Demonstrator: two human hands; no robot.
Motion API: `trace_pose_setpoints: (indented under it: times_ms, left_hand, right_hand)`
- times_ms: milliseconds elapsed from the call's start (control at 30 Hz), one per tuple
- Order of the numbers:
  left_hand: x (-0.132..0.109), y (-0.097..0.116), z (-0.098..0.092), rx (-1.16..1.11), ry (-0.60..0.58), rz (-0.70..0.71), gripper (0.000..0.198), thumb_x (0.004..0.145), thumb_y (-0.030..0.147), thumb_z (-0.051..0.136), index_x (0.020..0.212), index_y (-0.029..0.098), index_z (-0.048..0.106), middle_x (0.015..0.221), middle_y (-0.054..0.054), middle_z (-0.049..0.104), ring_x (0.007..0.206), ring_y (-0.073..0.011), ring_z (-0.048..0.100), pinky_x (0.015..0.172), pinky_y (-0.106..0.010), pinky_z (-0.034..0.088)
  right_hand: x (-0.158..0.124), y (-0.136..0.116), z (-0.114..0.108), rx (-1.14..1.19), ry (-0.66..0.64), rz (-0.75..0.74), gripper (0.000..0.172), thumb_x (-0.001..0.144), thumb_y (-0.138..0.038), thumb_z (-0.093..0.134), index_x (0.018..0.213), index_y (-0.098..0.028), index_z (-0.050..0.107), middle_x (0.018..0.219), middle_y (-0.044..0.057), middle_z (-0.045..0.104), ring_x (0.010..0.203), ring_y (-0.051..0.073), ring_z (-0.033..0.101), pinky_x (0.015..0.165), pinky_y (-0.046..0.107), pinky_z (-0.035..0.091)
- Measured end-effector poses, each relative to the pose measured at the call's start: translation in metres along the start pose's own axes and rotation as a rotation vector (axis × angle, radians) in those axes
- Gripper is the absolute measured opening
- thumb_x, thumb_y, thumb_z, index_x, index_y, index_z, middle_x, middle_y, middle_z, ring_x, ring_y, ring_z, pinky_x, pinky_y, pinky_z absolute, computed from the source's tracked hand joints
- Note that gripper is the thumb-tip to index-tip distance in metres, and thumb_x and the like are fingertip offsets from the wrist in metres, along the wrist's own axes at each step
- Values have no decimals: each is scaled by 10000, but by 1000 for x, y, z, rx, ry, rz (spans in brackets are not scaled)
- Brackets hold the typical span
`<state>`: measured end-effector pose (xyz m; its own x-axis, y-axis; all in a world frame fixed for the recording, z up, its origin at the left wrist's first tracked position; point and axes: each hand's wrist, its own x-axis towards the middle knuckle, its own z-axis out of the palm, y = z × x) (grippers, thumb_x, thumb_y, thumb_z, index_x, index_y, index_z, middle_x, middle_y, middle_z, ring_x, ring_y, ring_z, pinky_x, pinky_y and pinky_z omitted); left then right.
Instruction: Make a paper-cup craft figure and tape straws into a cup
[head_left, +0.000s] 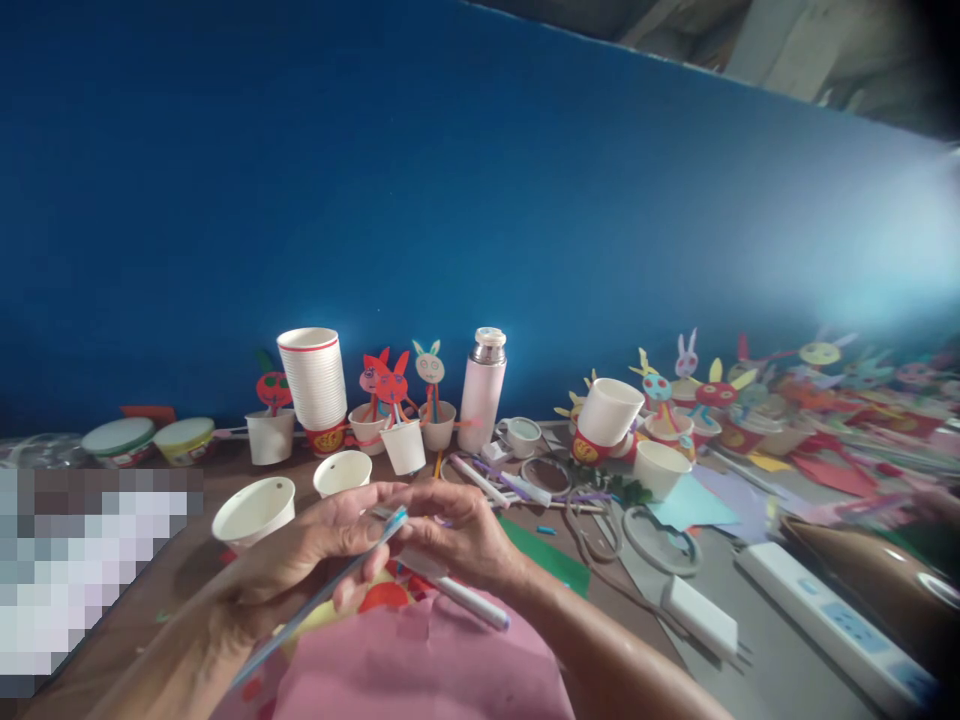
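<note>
My left hand (330,540) is closed around a long thin blue strip (322,604), pinched near its bright blue upper end. The strip slants down to the lower left. Beside it, my right hand (469,535) has its fingers bent close to the strip's upper end and touches my left hand. A white marker pen (472,603) with a purplish end sticks out below my right palm, tucked in that hand. Pink paper (420,665) lies beneath both hands, with red and yellow pieces partly hidden behind them.
Paper cups (255,510) stand just beyond my left hand. A tall cup stack (313,380), a pink thermos (482,395) and paper rabbit figures in cups (403,440) line the blue wall. To the right lie cables, a charger (701,615) and a power strip (832,620).
</note>
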<state>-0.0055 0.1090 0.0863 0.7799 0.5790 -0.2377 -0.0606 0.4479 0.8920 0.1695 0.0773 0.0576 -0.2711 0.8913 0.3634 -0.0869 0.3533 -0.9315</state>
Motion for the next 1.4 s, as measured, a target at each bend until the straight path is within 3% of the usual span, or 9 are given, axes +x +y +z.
trace_pose_setpoints:
  times_ms: [100, 200, 500, 633, 767, 967, 1400]
  left_hand:
    - [1, 0, 2, -3, -10, -18, 461, 826, 244, 538, 1243, 166, 358, 531, 37, 567, 345, -32, 426, 360, -135, 310]
    - [-2, 2, 8, 96, 61, 8, 489, 814, 301, 556, 1241, 172, 356, 537, 23, 601, 376, -59, 482, 391, -154, 339]
    - [-6, 3, 20, 598, 283, 99, 503, 802, 461, 509, 1187, 143, 453, 584, 16, 615, 500, -135, 573, 463, -228, 352]
    - [-8, 6, 28, 686, 385, 95, 390, 770, 431, 549, 1075, 188, 562, 617, 24, 616, 548, -135, 570, 473, -211, 374]
    - [-6, 7, 32, 785, 459, 229, 253, 767, 386, 550, 889, 179, 631, 614, 20, 582, 577, -140, 528, 494, -211, 379]
    - [-1, 1, 29, 816, 524, 263, 213, 771, 381, 537, 736, 187, 618, 567, 37, 543, 529, -121, 494, 478, -194, 368]
    - [-2, 1, 29, 845, 568, 308, 255, 793, 400, 516, 808, 179, 641, 563, 38, 529, 534, -116, 471, 496, -186, 378]
  right_hand:
    - [0, -1, -3, -44, -24, -51, 245, 780, -410, 607, 860, -189, 675, 697, 12, 649, 683, 154, 625, 629, 257, 485]
    - [1, 2, -5, -93, -16, -60, 236, 786, -401, 604, 856, -185, 671, 693, 10, 648, 687, 151, 622, 656, 267, 487]
    - [2, 6, -3, -162, 84, 12, 190, 755, -337, 649, 802, -154, 675, 728, 15, 667, 672, 139, 614, 604, 219, 465]
    - [4, 1, -5, -164, 150, 60, 178, 752, -327, 646, 772, -152, 675, 708, 10, 656, 645, 124, 595, 600, 212, 452]
    - [6, -1, -7, -130, 175, 50, 174, 745, -326, 648, 773, -156, 671, 705, 5, 651, 660, 128, 596, 622, 222, 456]
    - [6, -3, -4, -150, 190, 64, 186, 739, -342, 645, 753, -158, 671, 706, 5, 643, 676, 137, 590, 611, 219, 456]
    - [5, -1, -1, -111, 153, 48, 209, 811, -284, 577, 956, -185, 691, 867, 25, 683, 801, 160, 617, 695, 234, 468]
